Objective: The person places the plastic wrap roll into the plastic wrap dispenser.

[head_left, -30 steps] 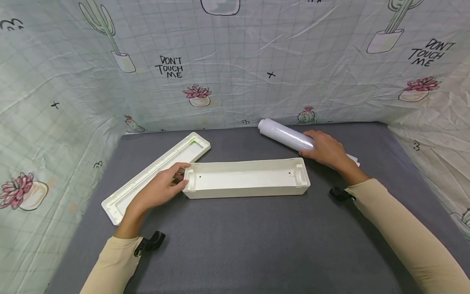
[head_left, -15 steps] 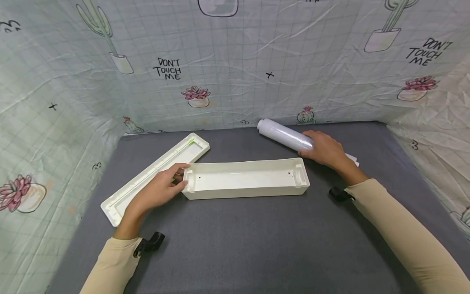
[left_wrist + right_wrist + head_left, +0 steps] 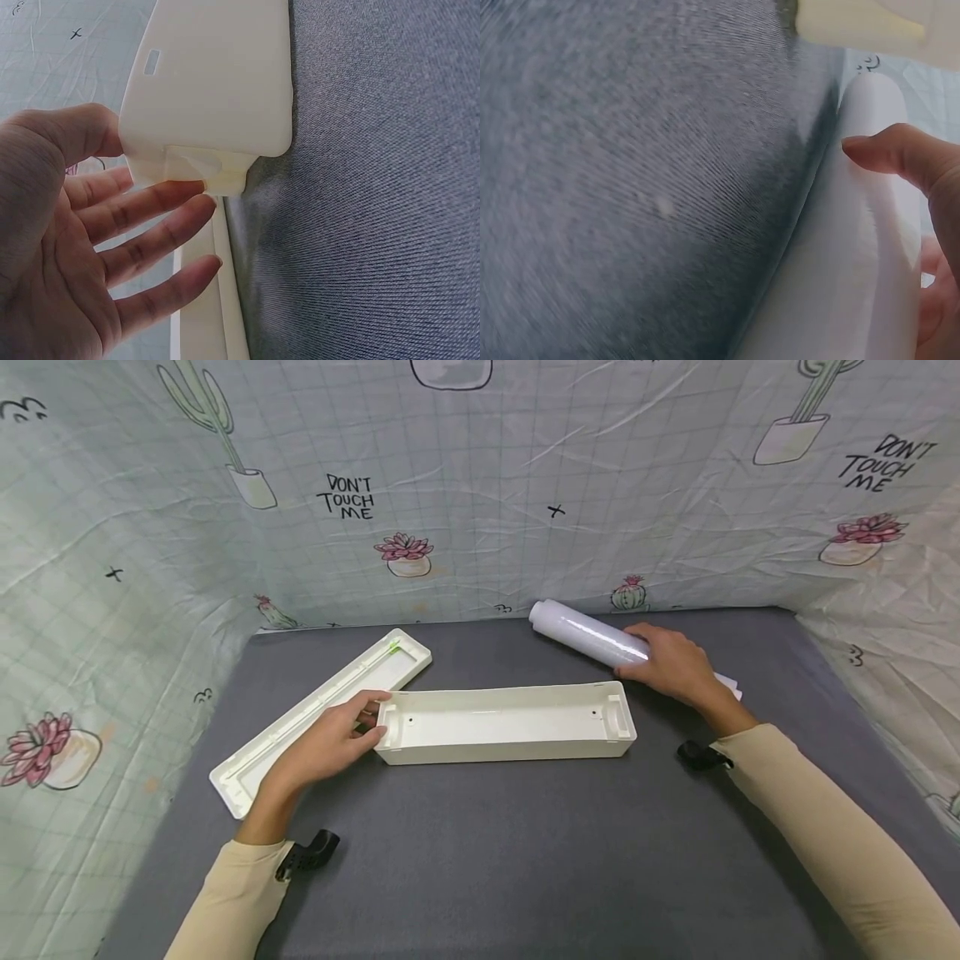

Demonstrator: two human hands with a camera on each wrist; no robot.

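Note:
A long white plastic box [image 3: 501, 718], its open side showing, sits mid-table. My left hand [image 3: 330, 739] holds its left end between thumb and fingers. In the left wrist view the thumb [image 3: 94, 135] touches the box's edge, the forefinger reaches the box end [image 3: 202, 112], and the lower fingers are apart from it. My right hand [image 3: 671, 664] grips a roll of clear plastic wrap [image 3: 585, 631] lying at a slant behind the box. In the right wrist view the thumb [image 3: 877, 150] presses on the roll; the other fingers are mostly hidden behind it.
A long white lid [image 3: 375, 668] lies aslant behind my left hand, a green piece near its far end. The table has a grey cloth [image 3: 495, 860]. A printed fabric sheet [image 3: 480, 477] hangs close behind and along both sides.

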